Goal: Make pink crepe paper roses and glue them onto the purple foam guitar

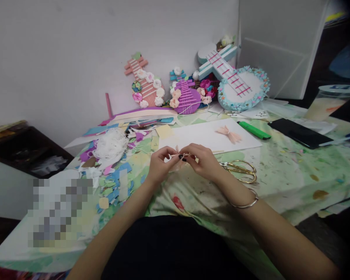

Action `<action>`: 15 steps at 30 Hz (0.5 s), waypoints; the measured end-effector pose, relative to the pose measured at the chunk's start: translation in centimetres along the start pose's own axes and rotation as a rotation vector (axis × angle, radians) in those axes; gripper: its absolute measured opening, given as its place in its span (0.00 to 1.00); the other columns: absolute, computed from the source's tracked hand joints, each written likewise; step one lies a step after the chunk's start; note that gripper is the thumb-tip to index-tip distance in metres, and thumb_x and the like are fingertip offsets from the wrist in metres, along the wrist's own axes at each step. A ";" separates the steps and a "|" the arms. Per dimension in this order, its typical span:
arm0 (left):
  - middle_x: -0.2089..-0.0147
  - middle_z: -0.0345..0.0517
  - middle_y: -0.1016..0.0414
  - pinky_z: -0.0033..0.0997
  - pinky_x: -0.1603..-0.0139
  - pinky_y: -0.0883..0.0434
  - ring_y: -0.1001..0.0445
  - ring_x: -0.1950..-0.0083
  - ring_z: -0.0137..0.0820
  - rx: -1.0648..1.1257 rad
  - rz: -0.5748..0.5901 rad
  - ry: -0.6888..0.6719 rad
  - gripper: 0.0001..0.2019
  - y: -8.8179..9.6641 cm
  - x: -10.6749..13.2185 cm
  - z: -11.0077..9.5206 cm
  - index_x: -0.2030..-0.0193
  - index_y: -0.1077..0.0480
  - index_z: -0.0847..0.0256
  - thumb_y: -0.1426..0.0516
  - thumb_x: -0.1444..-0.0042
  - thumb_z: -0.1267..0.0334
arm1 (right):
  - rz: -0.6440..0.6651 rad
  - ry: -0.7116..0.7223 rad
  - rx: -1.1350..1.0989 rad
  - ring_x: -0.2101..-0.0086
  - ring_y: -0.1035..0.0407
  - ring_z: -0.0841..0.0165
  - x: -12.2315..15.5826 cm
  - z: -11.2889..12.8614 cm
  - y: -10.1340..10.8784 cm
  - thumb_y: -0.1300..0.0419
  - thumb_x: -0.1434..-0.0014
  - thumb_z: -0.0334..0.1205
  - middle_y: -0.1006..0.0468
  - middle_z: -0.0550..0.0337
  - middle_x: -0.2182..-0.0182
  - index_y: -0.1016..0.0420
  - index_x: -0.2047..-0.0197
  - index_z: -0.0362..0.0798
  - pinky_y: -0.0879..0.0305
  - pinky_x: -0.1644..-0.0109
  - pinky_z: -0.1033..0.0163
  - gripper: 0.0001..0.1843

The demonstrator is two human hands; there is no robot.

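My left hand (pixel 161 161) and my right hand (pixel 202 159) meet over the near edge of a white sheet (pixel 189 134), fingertips pinched together. Between them they grip a small piece of peach crepe paper (pixel 181 166), mostly hidden by the fingers. A peach paper bow (pixel 229 134), gathered at its middle, lies on the sheet's right side. Just behind my right hand a thin wooden stick (pixel 218 151) shows in part. Gold-handled scissors (pixel 240 169) rest to the right of that hand, their blades pointing towards it.
Decorated paper instruments (pixel 240 87) lean along the wall. White string (pixel 111 144) sits in a tangled heap at left, near blue and green paper scraps (pixel 116 184). Rightward lie a green cutter (pixel 254 130), a black phone (pixel 300 133) and a plastic cup (pixel 328 103). A blurred patch covers the left corner.
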State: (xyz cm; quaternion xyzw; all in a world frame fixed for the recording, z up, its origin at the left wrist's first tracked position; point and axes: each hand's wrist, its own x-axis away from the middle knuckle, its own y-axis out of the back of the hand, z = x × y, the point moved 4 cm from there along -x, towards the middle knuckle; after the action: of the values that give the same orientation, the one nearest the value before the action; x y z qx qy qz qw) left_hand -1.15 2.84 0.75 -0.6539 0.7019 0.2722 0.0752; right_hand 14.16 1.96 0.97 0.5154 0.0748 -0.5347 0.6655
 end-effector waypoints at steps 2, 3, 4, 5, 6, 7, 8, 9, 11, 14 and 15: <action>0.74 0.41 0.29 0.28 0.67 0.37 0.33 0.70 0.27 0.005 0.001 0.011 0.08 0.0 0.0 0.2 0.73 0.29 0.62 0.38 0.51 0.60 | 0.031 -0.010 -0.028 0.67 0.35 0.70 0.0 -0.1 -0.2 0.47 0.45 0.25 0.26 0.58 0.65 0.30 0.58 0.48 0.42 0.62 0.65 0.14; 0.74 0.41 0.29 0.28 0.67 0.37 0.34 0.71 0.27 0.002 0.004 0.014 0.08 0.0 0.0 0.3 0.74 0.29 0.62 0.38 0.51 0.59 | 0.042 -0.018 -0.039 0.68 0.35 0.70 0.0 -0.1 -0.3 0.47 0.45 0.25 0.26 0.58 0.65 0.30 0.57 0.48 0.42 0.62 0.65 0.14; 0.74 0.41 0.29 0.28 0.67 0.37 0.34 0.71 0.27 -0.002 0.008 0.016 0.09 0.0 0.0 0.3 0.74 0.29 0.62 0.39 0.51 0.59 | 0.051 -0.025 -0.048 0.68 0.35 0.70 0.0 -0.2 -0.4 0.47 0.45 0.25 0.26 0.58 0.65 0.30 0.57 0.48 0.42 0.63 0.65 0.14; 0.74 0.41 0.29 0.28 0.67 0.37 0.34 0.71 0.27 -0.009 0.013 0.018 0.09 0.0 0.0 0.3 0.74 0.29 0.62 0.39 0.51 0.59 | 0.058 -0.032 -0.054 0.68 0.35 0.70 0.0 -0.3 -0.4 0.47 0.45 0.25 0.26 0.58 0.65 0.30 0.58 0.48 0.42 0.63 0.65 0.13; 0.75 0.41 0.29 0.27 0.67 0.37 0.34 0.71 0.27 -0.019 0.020 0.021 0.09 -0.1 0.0 0.3 0.75 0.29 0.62 0.39 0.51 0.59 | 0.065 -0.040 -0.056 0.69 0.35 0.70 -0.1 -0.3 -0.5 0.46 0.46 0.25 0.26 0.58 0.66 0.30 0.60 0.47 0.43 0.64 0.66 0.12; 0.75 0.41 0.30 0.27 0.68 0.37 0.34 0.71 0.27 -0.030 0.030 0.025 0.09 -0.1 0.1 0.3 0.75 0.30 0.63 0.39 0.52 0.60 | 0.073 -0.047 -0.055 0.69 0.36 0.70 -0.1 -0.3 -0.5 0.46 0.47 0.25 0.27 0.59 0.67 0.30 0.62 0.47 0.43 0.64 0.66 0.10; 0.75 0.41 0.30 0.27 0.68 0.37 0.34 0.71 0.27 -0.039 0.041 0.028 0.09 -0.2 0.1 0.3 0.76 0.30 0.63 0.39 0.52 0.60 | 0.081 -0.053 -0.053 0.70 0.36 0.71 -0.1 -0.3 -0.5 0.45 0.47 0.26 0.28 0.59 0.69 0.31 0.64 0.46 0.43 0.65 0.66 0.09; 0.75 0.41 0.30 0.27 0.68 0.37 0.34 0.71 0.27 -0.048 0.052 0.029 0.09 -0.2 0.1 0.3 0.76 0.30 0.62 0.39 0.52 0.60 | 0.089 -0.057 -0.050 0.70 0.37 0.71 -0.1 -0.3 -0.5 0.45 0.48 0.26 0.28 0.60 0.70 0.31 0.65 0.46 0.44 0.66 0.66 0.08; 0.76 0.41 0.30 0.27 0.69 0.37 0.34 0.71 0.27 -0.061 0.071 0.030 0.09 -0.3 0.1 0.3 0.76 0.30 0.62 0.39 0.52 0.60 | 0.107 -0.059 -0.047 0.70 0.37 0.71 -0.2 -0.2 -0.5 0.45 0.49 0.26 0.29 0.60 0.71 0.32 0.67 0.46 0.45 0.66 0.66 0.07; 0.76 0.41 0.30 0.27 0.69 0.37 0.35 0.72 0.27 -0.072 0.079 0.031 0.10 -0.4 0.2 0.2 0.77 0.30 0.62 0.40 0.51 0.59 | 0.133 -0.061 -0.039 0.71 0.37 0.70 -0.1 -0.1 -0.5 0.46 0.48 0.26 0.29 0.61 0.72 0.32 0.67 0.46 0.46 0.67 0.67 0.07; 0.76 0.41 0.30 0.27 0.69 0.37 0.35 0.72 0.27 -0.078 0.076 0.032 0.10 -0.3 0.2 0.2 0.77 0.30 0.62 0.40 0.51 0.59 | 0.140 -0.064 -0.035 0.71 0.37 0.70 -0.1 -0.1 -0.5 0.46 0.48 0.27 0.29 0.61 0.72 0.33 0.67 0.46 0.46 0.67 0.67 0.07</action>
State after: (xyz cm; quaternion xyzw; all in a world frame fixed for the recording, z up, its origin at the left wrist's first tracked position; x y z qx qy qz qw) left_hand -0.89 2.76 0.38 -0.6336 0.7162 0.2912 0.0281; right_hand 13.80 2.15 0.72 0.4904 0.0267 -0.5018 0.7120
